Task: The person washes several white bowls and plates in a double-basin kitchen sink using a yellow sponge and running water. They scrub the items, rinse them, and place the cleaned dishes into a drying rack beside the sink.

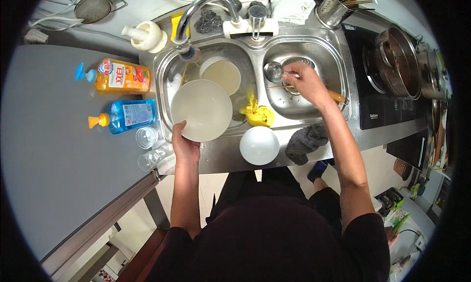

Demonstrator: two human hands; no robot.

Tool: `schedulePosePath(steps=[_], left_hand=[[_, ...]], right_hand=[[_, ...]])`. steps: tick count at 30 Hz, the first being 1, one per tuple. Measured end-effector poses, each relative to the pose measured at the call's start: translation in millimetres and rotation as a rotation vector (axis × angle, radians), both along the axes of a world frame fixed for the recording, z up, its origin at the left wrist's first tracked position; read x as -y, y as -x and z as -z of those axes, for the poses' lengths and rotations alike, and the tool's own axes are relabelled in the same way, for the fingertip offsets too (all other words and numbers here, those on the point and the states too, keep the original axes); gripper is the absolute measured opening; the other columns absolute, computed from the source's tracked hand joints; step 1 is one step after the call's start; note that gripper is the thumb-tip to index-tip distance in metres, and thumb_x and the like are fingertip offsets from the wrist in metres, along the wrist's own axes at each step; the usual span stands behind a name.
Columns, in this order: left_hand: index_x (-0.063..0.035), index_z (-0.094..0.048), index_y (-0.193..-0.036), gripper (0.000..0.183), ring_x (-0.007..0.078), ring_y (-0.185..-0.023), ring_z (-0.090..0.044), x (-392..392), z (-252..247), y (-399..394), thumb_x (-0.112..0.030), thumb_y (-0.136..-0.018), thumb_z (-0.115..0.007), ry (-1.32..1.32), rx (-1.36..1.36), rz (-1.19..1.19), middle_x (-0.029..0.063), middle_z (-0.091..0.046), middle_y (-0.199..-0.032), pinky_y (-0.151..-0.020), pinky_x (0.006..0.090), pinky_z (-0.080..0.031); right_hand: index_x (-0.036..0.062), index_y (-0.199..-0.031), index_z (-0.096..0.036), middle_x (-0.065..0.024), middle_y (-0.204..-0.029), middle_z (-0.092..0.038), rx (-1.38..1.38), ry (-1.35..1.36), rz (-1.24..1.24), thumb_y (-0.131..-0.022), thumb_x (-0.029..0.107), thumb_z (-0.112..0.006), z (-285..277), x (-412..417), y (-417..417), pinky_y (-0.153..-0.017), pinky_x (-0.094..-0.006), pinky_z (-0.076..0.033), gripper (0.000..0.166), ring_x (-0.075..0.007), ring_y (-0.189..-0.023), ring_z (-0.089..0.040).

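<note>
My left hand (187,145) grips the rim of a large cream bowl (201,110), held tilted over the left sink basin (246,57). Beyond it, a round pale dish (222,76) with cloudy liquid sits in that basin. In the right basin (305,110), my right hand (303,79) pinches a metal ladle (273,72) near its round bowl; the fingers partly hide its handle. Close by lie a perforated metal skimmer (300,61), a wooden handle (336,96) under my wrist, and a thin chopstick (276,87). A crumpled yellow cloth (259,114) rests on the divider's near end.
A white bowl (259,145) and dark grey cloth (307,144) lie along the front edge. The faucet (206,0) arches over the left basin. Soap bottles (123,76) and clear cups (147,137) stand left. A pot (399,61) occupies the right-hand stove.
</note>
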State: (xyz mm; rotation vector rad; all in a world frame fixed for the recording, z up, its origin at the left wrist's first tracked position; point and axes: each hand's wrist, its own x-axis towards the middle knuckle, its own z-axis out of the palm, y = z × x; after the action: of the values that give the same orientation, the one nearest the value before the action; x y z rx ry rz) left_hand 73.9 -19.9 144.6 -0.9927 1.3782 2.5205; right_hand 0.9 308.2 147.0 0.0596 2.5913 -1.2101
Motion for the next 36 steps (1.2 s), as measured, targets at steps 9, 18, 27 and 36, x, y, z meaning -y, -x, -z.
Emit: schedulePosePath(steps=[9, 18, 27, 36], left_hand=[[-0.0010, -0.041, -0.124, 0.054, 0.0267, -0.110, -0.051, -84, -5, -14, -0.024, -0.076, -0.050, -0.123, -0.022, 0.170, 0.0131, -0.051, -0.118, -0.094, 0.0398, -0.041], [-0.0001, -0.041, -0.124, 0.053, 0.0256, -0.111, -0.050, -111, -15, -28, -0.024, -0.077, -0.049, -0.084, -0.046, 0.424, 0.0130, -0.050, -0.120, -0.094, 0.0384, -0.040], [-0.0016, -0.059, -0.107, 0.046, 0.0158, -0.089, -0.055, -77, -7, -23, -0.042, -0.088, -0.051, 0.287, -0.189, 0.851, 0.0084, -0.058, -0.101, -0.076, 0.0307, -0.046], [-0.0046, -0.058, -0.105, 0.047, 0.0128, -0.071, -0.049, -7, 64, -65, -0.047, -0.087, -0.049, 0.473, -0.081, 0.815, 0.0044, -0.054, -0.085, -0.057, 0.0262, -0.042]], right_hand=[[0.0017, -0.111, -0.055, -0.0109, -0.080, -0.063, 0.327, 0.633, -0.032, -0.085, 0.042, -0.056, -14, 31, -71, -0.064, -0.0294, -0.047, 0.048, -0.0164, -0.069, -0.061], [-0.0048, -0.112, -0.045, -0.0159, -0.080, -0.060, 0.211, 0.621, 0.234, -0.084, 0.024, -0.050, -22, 23, -123, -0.060, -0.0338, -0.048, 0.040, -0.0207, -0.062, -0.060], [-0.0052, -0.112, -0.052, -0.0100, -0.078, -0.061, -0.028, 0.326, 0.347, -0.082, 0.017, -0.042, -26, 33, -147, -0.059, -0.0261, -0.046, 0.039, -0.0136, -0.065, -0.056], [-0.0123, -0.101, -0.054, -0.0138, -0.069, -0.061, 0.166, 0.555, 0.515, -0.081, 0.017, -0.044, -24, 56, -182, -0.047, -0.0267, -0.046, 0.037, -0.0152, -0.051, -0.056]])
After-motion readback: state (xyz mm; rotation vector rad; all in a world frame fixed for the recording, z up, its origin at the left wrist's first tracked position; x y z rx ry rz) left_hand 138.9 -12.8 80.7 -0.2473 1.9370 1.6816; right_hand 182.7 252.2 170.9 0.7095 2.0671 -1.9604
